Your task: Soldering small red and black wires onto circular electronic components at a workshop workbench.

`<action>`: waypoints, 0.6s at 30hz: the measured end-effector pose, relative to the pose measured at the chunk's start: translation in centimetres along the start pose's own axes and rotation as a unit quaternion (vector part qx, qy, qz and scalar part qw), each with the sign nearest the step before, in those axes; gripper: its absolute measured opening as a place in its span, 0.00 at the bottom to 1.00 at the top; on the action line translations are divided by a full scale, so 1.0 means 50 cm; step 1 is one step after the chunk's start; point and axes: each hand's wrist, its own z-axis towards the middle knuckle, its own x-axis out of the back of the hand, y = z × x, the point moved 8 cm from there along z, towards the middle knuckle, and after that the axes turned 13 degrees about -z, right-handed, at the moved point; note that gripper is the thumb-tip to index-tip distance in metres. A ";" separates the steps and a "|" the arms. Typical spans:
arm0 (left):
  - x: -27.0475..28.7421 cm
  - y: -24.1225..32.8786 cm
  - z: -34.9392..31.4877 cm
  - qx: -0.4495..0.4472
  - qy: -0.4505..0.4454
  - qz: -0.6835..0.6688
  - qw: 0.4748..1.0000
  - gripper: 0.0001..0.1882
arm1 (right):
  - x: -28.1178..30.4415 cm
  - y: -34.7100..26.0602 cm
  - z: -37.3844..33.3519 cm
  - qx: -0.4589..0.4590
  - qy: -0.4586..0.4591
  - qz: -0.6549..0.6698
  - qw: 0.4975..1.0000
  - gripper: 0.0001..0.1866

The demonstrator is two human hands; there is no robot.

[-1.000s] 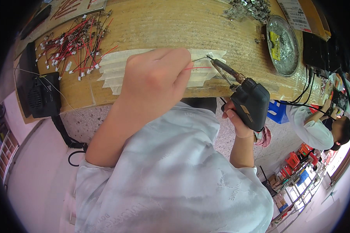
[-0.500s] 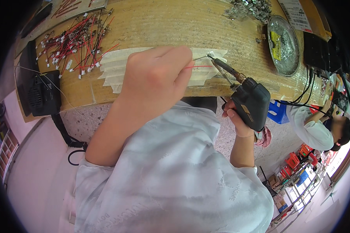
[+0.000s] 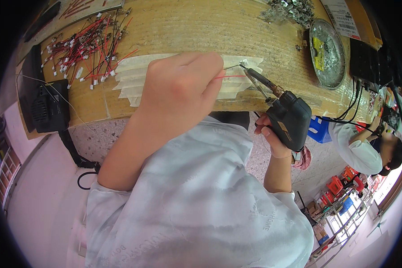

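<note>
Wire (image 3: 230,77), thin, red, light and limp, lies over the white paper strips (image 3: 134,78) on the counter (image 3: 201,27), pinched near its bare end by the closed left hand (image 3: 181,89), while the right hand (image 3: 272,138) grips a heavier, rigid soldering gun (image 3: 286,114).

Electronics workshop: soldering gun (image 3: 289,118), wire leads (image 3: 82,47), wooden bench (image 3: 201,27).
</note>
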 end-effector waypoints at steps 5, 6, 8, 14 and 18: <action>0.001 0.003 0.001 -0.008 0.004 0.000 1.000 0.08 | 0.000 -0.004 0.004 -0.009 0.007 0.008 1.000 0.17; 0.001 0.003 0.001 -0.008 0.003 0.000 1.000 0.08 | 0.000 -0.006 0.005 0.002 0.002 -0.007 1.000 0.17; 0.000 0.002 0.000 -0.008 0.003 0.000 1.000 0.08 | 0.001 -0.006 0.005 0.013 -0.002 -0.023 1.000 0.17; 0.000 0.003 -0.001 -0.011 0.004 0.008 1.000 0.07 | -0.002 -0.010 0.006 0.029 -0.012 -0.035 0.999 0.17; -0.001 0.002 0.000 -0.006 0.000 0.011 1.000 0.07 | -0.002 -0.016 0.010 0.031 -0.008 -0.053 0.998 0.17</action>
